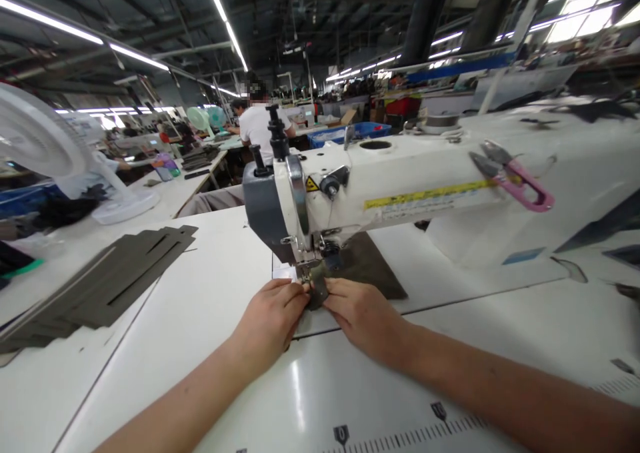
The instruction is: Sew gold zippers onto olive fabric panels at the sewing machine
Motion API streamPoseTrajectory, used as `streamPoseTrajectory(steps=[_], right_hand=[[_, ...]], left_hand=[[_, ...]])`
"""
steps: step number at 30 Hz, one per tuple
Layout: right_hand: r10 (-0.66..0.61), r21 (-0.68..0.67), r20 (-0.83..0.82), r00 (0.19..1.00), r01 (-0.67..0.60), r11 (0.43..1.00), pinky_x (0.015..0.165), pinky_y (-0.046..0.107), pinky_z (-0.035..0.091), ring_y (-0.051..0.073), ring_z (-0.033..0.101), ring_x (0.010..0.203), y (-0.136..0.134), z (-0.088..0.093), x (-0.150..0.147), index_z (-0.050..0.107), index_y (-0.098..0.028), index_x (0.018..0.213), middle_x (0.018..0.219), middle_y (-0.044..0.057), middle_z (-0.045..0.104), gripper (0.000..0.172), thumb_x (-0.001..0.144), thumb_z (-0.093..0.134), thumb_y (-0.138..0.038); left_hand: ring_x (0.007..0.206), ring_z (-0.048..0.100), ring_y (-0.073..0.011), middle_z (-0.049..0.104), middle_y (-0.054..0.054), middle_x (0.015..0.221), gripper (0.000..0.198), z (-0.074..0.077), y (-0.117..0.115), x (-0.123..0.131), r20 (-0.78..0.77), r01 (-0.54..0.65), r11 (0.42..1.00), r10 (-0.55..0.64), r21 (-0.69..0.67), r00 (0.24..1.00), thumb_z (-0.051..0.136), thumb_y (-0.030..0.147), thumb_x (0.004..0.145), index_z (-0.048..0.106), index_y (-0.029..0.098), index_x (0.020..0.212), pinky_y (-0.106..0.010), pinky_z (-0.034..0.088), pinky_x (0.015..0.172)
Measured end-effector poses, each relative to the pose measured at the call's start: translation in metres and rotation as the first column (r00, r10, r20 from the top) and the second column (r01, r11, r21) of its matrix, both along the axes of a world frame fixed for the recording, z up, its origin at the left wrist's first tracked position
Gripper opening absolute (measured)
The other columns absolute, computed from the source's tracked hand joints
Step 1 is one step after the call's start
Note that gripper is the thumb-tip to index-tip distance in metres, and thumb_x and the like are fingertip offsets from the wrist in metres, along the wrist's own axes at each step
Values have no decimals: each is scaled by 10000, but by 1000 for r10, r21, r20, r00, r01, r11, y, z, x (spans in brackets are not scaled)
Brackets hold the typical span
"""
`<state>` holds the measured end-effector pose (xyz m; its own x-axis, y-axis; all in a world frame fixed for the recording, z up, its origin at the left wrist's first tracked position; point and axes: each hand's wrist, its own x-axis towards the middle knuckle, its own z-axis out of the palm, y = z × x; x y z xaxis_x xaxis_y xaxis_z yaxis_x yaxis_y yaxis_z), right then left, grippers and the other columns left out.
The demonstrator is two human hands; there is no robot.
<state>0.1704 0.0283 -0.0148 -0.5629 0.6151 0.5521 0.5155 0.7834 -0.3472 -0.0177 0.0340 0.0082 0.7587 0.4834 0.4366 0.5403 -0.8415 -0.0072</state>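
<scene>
My left hand [270,320] and my right hand [360,320] meet at the needle area of a white industrial sewing machine [380,186]. Between their fingertips they grip a small olive fabric piece [318,294], which lies under the metal presser foot [307,270]. The needle itself is hidden by the foot and my fingers. A larger dark olive panel [367,266] lies flat on the table behind the machine's needle area. Pink-handled thread snips [515,185] rest against the machine arm, to the right of my hands.
A stack of olive cut panels [105,286] lies on the white table [175,293] at left. A white fan [45,140] stands beyond it. A co-worker in a white shirt [260,125] sits further back, near a blue crate [345,134].
</scene>
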Motion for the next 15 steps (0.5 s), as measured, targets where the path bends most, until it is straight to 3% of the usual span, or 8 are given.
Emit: streamPoseTrajectory(steps=[3, 6, 8, 11, 15], right_hand=[[-9, -5, -35, 999, 9, 1000, 817, 283, 486, 169, 593, 875, -1, 4, 4, 641, -135, 807, 886, 78, 650, 195, 827, 460, -65], [-133, 102, -86, 987, 141, 985, 706, 300, 521, 168, 601, 733, -8, 8, 9, 628, -137, 740, 740, 63, 638, 188, 851, 479, -165], [-176, 184, -84, 981, 188, 965, 725, 322, 529, 183, 614, 774, -13, 7, 11, 640, -116, 819, 802, 93, 656, 204, 868, 460, -199], [-151, 258, 20, 988, 141, 956, 840, 336, 508, 209, 604, 956, -14, 0, 9, 627, -76, 1005, 1031, 139, 646, 268, 880, 400, -144], [-144, 303, 120, 982, 102, 948, 856, 330, 505, 221, 609, 972, -9, -9, 5, 648, -57, 992, 1045, 140, 647, 305, 859, 373, -75]], left_hand=[[827, 598, -205, 618, -105, 849, 240, -2, -3, -1, -14, -31, 999, 31, 25, 999, 353, 136, 889, 582, 98, 953, -373, 513, 786], [824, 587, -213, 605, -108, 850, 252, -5, -10, -1, -12, -80, 996, 80, 43, 997, 347, 155, 904, 584, 95, 963, -368, 526, 744], [811, 581, -204, 604, -100, 857, 248, -6, -14, 0, 8, -97, 995, 96, 30, 995, 348, 164, 910, 588, 109, 936, -357, 528, 732], [806, 578, -191, 605, -97, 860, 248, -7, -17, 2, 49, -87, 996, 86, 24, 995, 345, 159, 915, 590, 115, 917, -346, 524, 744], [774, 577, -186, 600, -102, 828, 268, -5, -16, 2, 46, -81, 995, 79, 60, 996, 330, 141, 913, 596, 108, 911, -338, 529, 714]])
